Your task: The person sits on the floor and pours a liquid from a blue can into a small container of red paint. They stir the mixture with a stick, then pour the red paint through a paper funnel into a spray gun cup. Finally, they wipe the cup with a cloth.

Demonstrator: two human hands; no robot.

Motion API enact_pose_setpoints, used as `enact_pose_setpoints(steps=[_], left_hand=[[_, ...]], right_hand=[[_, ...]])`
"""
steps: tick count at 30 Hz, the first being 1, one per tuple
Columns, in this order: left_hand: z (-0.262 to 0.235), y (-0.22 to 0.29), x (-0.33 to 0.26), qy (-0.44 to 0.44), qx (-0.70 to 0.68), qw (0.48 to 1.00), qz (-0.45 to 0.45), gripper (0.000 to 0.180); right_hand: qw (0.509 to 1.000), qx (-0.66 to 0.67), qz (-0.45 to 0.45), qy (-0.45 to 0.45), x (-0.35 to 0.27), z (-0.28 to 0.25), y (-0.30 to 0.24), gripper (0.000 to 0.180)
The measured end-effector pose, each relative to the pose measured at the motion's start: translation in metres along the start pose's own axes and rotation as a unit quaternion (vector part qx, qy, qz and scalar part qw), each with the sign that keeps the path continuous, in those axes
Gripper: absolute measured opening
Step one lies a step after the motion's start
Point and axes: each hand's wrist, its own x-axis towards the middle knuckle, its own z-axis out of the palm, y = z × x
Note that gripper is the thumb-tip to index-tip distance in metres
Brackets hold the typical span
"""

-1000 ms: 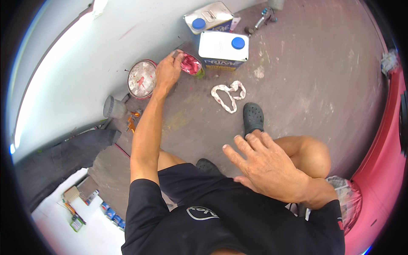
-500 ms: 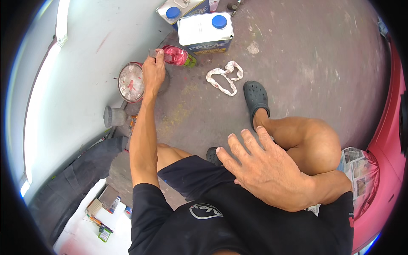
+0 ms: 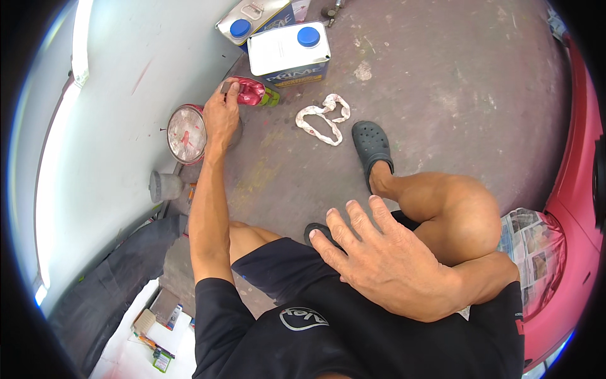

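Note:
My left hand (image 3: 222,120) is stretched forward with thumb and fingers closed on a small flat grey-brown piece (image 3: 228,87). Its exact kind is hard to make out. That piece is at the near-left rim of an open can with a green side and glossy pink inside (image 3: 254,93), which lies tilted or squashed on the floor. Left of this wrist stands a round tin with a pink-stained whitish lid (image 3: 187,134). In front of my body my right hand (image 3: 388,262) hovers with its fingers spread and nothing in it.
Two rectangular metal cans with blue caps, a near one (image 3: 289,50) and a far one (image 3: 255,19), stand beyond. A twisted white cloth strip (image 3: 323,119) lies before my shoe (image 3: 372,144). A grey cup (image 3: 166,187) sits by the wall; a pink car body (image 3: 571,252) is at right.
The whole view has shifted slightly, so the cans and cloth appear a little further left. My left hand stays at the pink can with the flat piece; my right hand stays open.

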Motion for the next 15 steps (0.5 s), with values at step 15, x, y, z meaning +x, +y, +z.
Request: enact_pose_setpoints(steps=[15], left_hand=[[0.002,-0.022,0.006,0.020,-0.005,0.999,-0.045,0.039]], right_hand=[[1.000,0.000,-0.003,-0.002,0.003,-0.004,0.002,0.055]])
